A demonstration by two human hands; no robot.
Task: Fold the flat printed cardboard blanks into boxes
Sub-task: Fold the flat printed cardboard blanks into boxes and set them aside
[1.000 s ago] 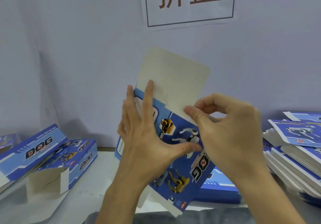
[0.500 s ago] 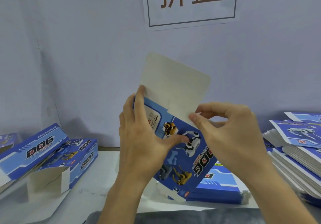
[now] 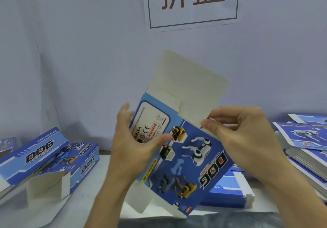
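In the centre of the frame a box [image 3: 184, 150] is held up in the air, tilted, above the table [image 3: 106, 167] and in front of the wall [image 3: 88, 51]. The left hand [image 3: 134, 150] grips it from the left side – fingers behind the narrow side panel, thumb pressed on the printed front near the yellow toy picture. The right hand [image 3: 235, 135] pinches the lower right corner of the plain top flap [image 3: 194, 86] between thumb and forefinger; this flap stands up open, its edge rounded at the upper right. The bottom flaps hang open at lower centre, just above the table edge. On the front is written "DOG" upside down and "FUNNY MOVING DOG" in a yellow strip; the side panel shows "WARNING", a CE mark and "399-20A". At lower left lie folded boxes [image 3: 49, 158] with "DOG" and "FUNNY MOVING DOG" – one has its end flap open. At the right edge is a stack of flat blanks [image 3: 307, 150], and more blanks [image 3: 228, 196] lie behind the held box. Free room stays between the left boxes and the hands. A sign [image 3: 192, 3] at upper centre reads "折盒".
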